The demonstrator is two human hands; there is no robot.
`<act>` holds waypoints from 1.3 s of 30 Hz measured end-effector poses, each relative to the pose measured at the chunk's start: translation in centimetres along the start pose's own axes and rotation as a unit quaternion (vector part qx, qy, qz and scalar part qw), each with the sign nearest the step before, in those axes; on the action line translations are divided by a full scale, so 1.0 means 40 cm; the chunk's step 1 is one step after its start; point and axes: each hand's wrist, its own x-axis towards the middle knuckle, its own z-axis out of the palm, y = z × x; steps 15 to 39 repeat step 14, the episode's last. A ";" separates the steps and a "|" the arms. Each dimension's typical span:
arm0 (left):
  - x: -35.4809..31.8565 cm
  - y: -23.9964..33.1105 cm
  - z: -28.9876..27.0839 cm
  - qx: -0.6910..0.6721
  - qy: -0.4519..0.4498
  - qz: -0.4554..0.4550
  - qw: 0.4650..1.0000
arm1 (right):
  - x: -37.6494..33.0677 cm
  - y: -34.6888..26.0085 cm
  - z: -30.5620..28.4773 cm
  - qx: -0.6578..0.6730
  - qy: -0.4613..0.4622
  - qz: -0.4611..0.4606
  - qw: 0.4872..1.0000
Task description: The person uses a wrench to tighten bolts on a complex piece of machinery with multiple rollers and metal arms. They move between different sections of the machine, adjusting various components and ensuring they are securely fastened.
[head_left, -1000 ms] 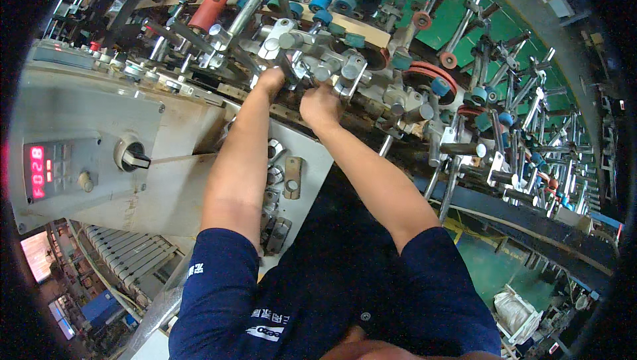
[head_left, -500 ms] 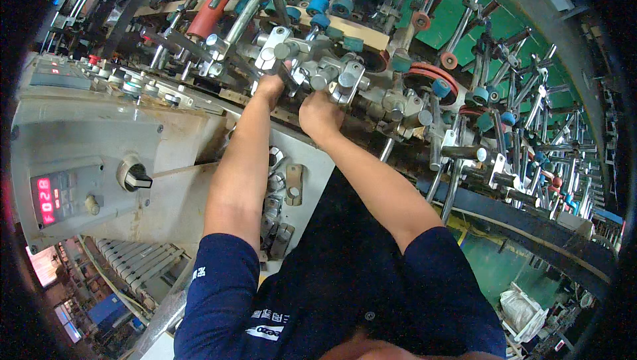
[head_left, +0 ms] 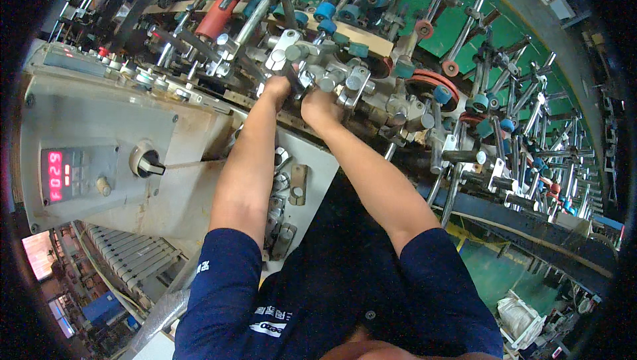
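Both my arms reach forward into a row of metal clamps, rods and small rollers on a machine. My left hand (head_left: pixel 277 88) is curled closed beneath a shiny clamp block (head_left: pixel 284 47), beside a dark bar. Close to its right, my right hand (head_left: pixel 321 109) is bent into a fist under another silver clamp (head_left: pixel 357 79). The fingertips of both hands are mostly hidden by the hands themselves and the metal parts, so what they grip does not show. Below the hands, a drilled metal block (head_left: pixel 298 185) and several loose clamps (head_left: pixel 284 240) lie on a light grey plate (head_left: pixel 315 181).
To the left stands a control box (head_left: pixel 99 118) with a red digital display (head_left: pixel 56 175) and a black rotary knob (head_left: pixel 147 163). A red cylinder (head_left: pixel 215 20) and blue rollers (head_left: pixel 325 11) sit beyond my hands. Rods and clamps (head_left: pixel 501 177) crowd the right side.
The whole view has shifted slightly, with the control box now a little farther right. Both hands stay at the same clamps, with only slight movement. The reading on the display has changed.
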 end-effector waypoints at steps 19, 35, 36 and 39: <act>0.149 -0.107 -0.050 -0.057 -0.006 0.033 0.998 | -0.062 -0.085 -0.114 0.031 -0.065 -0.060 0.996; 0.149 -0.107 -0.050 -0.057 -0.006 0.033 0.998 | -0.062 -0.085 -0.114 0.031 -0.065 -0.060 0.996; 0.149 -0.107 -0.050 -0.057 -0.006 0.033 0.998 | -0.062 -0.085 -0.114 0.031 -0.065 -0.060 0.996; 0.149 -0.107 -0.050 -0.057 -0.006 0.033 0.998 | -0.062 -0.085 -0.114 0.031 -0.065 -0.060 0.996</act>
